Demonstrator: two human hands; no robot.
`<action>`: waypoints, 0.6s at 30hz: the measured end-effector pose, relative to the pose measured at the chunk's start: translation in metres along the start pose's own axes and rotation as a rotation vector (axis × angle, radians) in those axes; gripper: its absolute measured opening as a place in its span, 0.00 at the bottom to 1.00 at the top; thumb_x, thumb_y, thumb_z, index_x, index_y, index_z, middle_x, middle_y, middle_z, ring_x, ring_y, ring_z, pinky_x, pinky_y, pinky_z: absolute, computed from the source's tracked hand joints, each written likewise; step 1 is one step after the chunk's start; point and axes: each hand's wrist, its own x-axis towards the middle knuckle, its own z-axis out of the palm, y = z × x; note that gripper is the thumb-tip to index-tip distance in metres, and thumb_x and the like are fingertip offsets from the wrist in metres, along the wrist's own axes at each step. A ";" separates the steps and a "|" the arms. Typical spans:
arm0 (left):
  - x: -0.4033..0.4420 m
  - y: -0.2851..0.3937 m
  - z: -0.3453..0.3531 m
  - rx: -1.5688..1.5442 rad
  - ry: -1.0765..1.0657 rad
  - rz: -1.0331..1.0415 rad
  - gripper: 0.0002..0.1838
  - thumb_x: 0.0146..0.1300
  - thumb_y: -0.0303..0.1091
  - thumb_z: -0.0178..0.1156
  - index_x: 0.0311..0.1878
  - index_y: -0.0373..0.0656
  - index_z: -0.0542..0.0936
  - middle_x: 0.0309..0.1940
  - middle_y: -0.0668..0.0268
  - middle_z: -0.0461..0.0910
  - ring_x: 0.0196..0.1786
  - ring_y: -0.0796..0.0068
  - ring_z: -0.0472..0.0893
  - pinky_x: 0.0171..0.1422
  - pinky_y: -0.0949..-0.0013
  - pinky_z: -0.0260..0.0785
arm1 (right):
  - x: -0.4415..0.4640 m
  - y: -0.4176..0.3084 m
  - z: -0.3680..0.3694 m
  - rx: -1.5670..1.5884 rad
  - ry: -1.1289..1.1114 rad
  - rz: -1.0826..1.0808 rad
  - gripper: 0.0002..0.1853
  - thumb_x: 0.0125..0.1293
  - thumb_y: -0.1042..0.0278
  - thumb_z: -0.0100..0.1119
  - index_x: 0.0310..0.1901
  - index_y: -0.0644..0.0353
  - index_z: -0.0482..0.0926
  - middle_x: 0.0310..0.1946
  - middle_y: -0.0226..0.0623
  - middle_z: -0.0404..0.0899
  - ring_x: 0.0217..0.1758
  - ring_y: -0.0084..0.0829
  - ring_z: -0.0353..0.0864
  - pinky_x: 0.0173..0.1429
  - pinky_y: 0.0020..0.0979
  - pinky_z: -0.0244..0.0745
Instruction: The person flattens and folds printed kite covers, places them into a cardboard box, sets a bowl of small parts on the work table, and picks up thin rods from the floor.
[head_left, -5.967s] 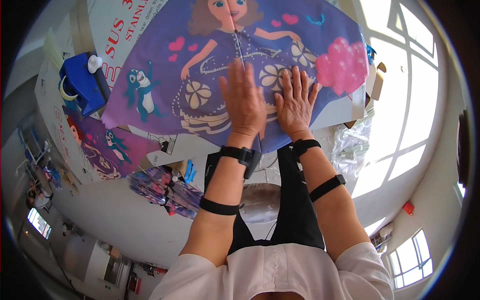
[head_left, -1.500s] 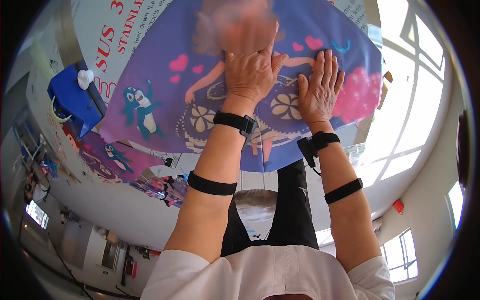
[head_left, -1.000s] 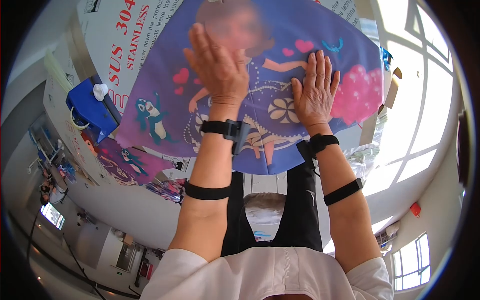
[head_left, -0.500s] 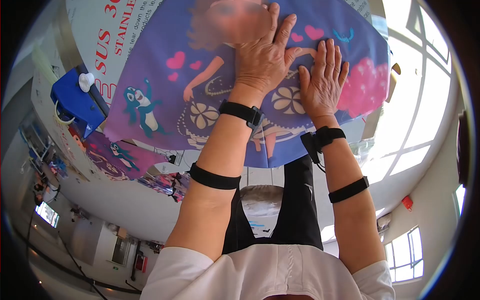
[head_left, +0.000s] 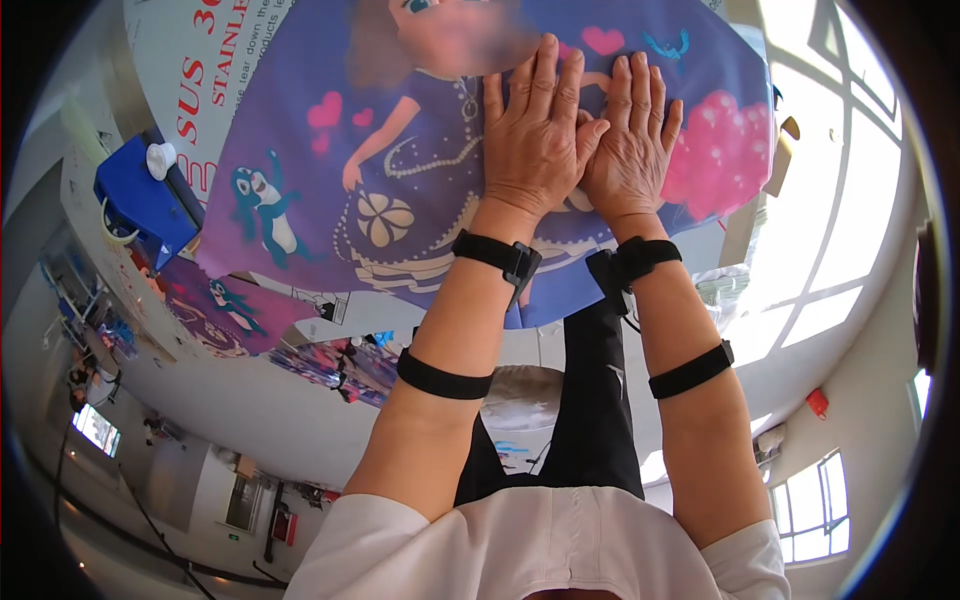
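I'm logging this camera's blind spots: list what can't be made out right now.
All in the head view:
1. Purple printed sheet: top cut off by the upper edge.
2. Its print beneath the left hand and right hand: covered by them.
3. Printed figure's lower face: blurred.
4. Second printed sheet: partly covered by the first.
5. Background person, far left: too small for detail.

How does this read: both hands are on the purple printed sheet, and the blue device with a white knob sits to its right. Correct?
Not quite: the head view shows the blue device left of the purple printed sheet. The left hand and right hand are on the sheet, as you said.
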 end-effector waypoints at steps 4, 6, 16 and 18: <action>-0.007 -0.023 -0.013 0.123 -0.035 0.056 0.33 0.65 0.56 0.53 0.71 0.56 0.65 0.73 0.59 0.58 0.76 0.59 0.54 0.77 0.41 0.36 | 0.000 0.000 -0.002 -0.014 0.021 -0.031 0.35 0.69 0.47 0.46 0.73 0.55 0.55 0.75 0.36 0.52 0.79 0.39 0.46 0.79 0.49 0.31; -0.014 -0.040 -0.026 0.168 -0.055 0.016 0.34 0.65 0.58 0.53 0.72 0.61 0.63 0.75 0.62 0.55 0.77 0.61 0.53 0.77 0.42 0.37 | -0.001 -0.001 0.000 -0.015 0.026 -0.038 0.35 0.70 0.46 0.45 0.73 0.55 0.55 0.75 0.36 0.53 0.79 0.39 0.46 0.79 0.49 0.31; -0.077 0.006 -0.023 0.064 -0.213 -0.099 0.41 0.64 0.56 0.56 0.75 0.49 0.57 0.77 0.63 0.52 0.79 0.62 0.49 0.78 0.40 0.33 | 0.000 0.001 0.001 -0.034 0.060 -0.044 0.35 0.70 0.45 0.44 0.73 0.54 0.55 0.75 0.36 0.53 0.79 0.39 0.47 0.79 0.49 0.33; -0.081 -0.003 -0.024 0.081 -0.202 -0.093 0.41 0.63 0.57 0.56 0.75 0.50 0.57 0.77 0.63 0.51 0.79 0.62 0.48 0.78 0.41 0.31 | 0.000 0.003 0.001 -0.045 0.049 -0.061 0.35 0.71 0.45 0.44 0.73 0.54 0.55 0.75 0.37 0.53 0.79 0.39 0.47 0.79 0.49 0.33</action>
